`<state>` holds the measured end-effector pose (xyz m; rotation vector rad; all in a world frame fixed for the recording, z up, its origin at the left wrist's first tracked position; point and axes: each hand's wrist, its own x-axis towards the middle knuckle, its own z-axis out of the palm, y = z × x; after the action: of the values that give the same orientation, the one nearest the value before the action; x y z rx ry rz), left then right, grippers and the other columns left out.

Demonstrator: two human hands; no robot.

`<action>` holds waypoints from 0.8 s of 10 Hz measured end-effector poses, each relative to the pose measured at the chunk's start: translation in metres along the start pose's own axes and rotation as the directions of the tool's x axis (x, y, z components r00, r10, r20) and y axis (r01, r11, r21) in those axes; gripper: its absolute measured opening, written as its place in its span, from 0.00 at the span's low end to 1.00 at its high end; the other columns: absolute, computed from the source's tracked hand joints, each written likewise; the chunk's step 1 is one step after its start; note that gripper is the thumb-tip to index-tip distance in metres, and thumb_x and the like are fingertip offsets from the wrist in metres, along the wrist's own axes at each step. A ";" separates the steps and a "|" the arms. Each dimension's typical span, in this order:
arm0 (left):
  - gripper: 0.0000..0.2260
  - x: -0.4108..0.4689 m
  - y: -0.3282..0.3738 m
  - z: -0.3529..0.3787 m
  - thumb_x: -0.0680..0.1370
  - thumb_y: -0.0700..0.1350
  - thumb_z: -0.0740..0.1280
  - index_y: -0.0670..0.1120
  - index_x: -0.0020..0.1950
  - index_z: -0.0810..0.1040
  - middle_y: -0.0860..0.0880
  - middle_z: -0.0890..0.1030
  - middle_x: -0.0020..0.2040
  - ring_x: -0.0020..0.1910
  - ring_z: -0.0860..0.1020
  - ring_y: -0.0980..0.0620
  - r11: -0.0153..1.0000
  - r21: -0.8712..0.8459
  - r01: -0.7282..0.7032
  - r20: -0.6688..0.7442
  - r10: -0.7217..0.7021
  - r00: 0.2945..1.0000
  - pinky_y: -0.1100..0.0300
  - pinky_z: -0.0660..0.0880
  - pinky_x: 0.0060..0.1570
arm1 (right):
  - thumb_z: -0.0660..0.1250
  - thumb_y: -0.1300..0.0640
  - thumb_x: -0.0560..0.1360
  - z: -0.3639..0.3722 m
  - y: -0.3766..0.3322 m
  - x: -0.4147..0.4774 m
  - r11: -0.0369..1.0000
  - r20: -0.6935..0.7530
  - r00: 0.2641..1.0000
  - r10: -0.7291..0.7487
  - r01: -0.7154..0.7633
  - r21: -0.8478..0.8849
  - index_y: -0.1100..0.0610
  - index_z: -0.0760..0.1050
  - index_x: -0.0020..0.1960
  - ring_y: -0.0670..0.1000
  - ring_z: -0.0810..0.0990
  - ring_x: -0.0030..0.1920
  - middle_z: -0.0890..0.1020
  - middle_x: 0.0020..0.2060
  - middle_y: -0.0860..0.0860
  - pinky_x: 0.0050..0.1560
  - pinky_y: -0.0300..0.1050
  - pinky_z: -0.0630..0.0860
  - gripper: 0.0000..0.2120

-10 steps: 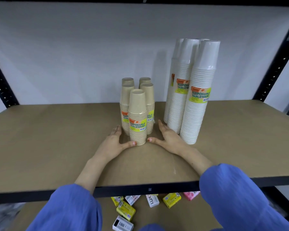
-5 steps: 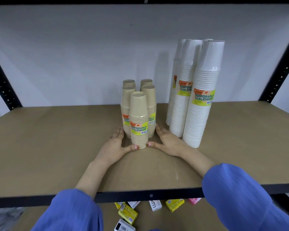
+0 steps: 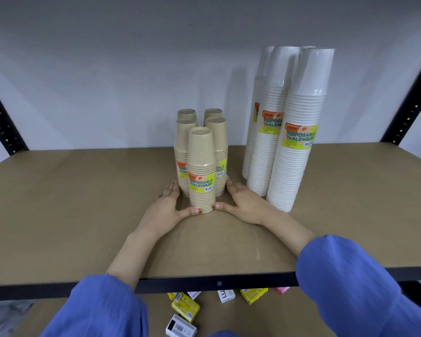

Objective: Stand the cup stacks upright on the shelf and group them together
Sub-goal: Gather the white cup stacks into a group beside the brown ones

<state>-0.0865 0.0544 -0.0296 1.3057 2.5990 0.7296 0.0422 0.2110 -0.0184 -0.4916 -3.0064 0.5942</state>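
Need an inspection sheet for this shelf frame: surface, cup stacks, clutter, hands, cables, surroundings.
Surface: brown shelf board with a black front edge.
Job's things: five brown cup stacks upright in a tight cluster; taller white cup stacks, at least three, upright to their right with a gap between the groups.
Clutter: small boxes lying on the level below.
Grippers: left hand and right hand flat on the board, flanking the brown cluster, thumbs touching the front stack's base.
Cables: nothing seen.
Surroundings: white wall behind; black perforated uprights at both sides.
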 end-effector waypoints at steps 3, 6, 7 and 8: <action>0.41 0.000 -0.001 0.000 0.72 0.58 0.66 0.43 0.75 0.49 0.44 0.53 0.77 0.76 0.51 0.49 1.000 -0.012 -0.006 -0.008 0.006 1.000 0.54 0.52 0.74 | 0.57 0.41 0.76 0.001 0.000 0.001 1.000 0.006 1.000 0.003 -0.003 -0.014 0.61 0.40 0.74 0.55 0.52 0.75 0.51 0.75 0.60 0.74 0.45 0.52 0.40; 0.41 0.000 -0.002 0.001 0.72 0.59 0.65 0.43 0.75 0.48 0.45 0.52 0.77 0.76 0.50 0.49 1.000 0.002 0.007 0.003 -0.007 1.000 0.54 0.50 0.74 | 0.57 0.41 0.76 0.000 -0.001 0.000 1.000 0.012 1.000 0.008 -0.008 -0.023 0.62 0.39 0.74 0.55 0.51 0.75 0.49 0.75 0.60 0.74 0.46 0.51 0.40; 0.41 0.000 -0.002 0.001 0.72 0.59 0.65 0.43 0.75 0.47 0.45 0.51 0.77 0.76 0.50 0.50 1.000 0.008 0.010 0.005 -0.010 1.000 0.55 0.50 0.74 | 0.56 0.41 0.76 0.000 -0.001 0.000 1.000 0.012 1.000 0.012 -0.012 -0.020 0.61 0.39 0.74 0.55 0.51 0.75 0.49 0.75 0.59 0.74 0.46 0.51 0.40; 0.41 -0.001 -0.003 0.002 0.72 0.60 0.64 0.43 0.75 0.47 0.45 0.51 0.77 0.76 0.50 0.50 1.000 0.013 0.014 0.008 -0.014 1.000 0.55 0.50 0.74 | 0.57 0.41 0.76 0.001 -0.001 -0.001 1.000 0.014 1.000 0.017 -0.016 -0.008 0.61 0.39 0.74 0.55 0.51 0.75 0.49 0.75 0.60 0.74 0.45 0.51 0.40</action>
<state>-0.0875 0.0532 -0.0324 1.2894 2.6087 0.7049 0.0430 0.2097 -0.0188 -0.5154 -3.0217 0.5894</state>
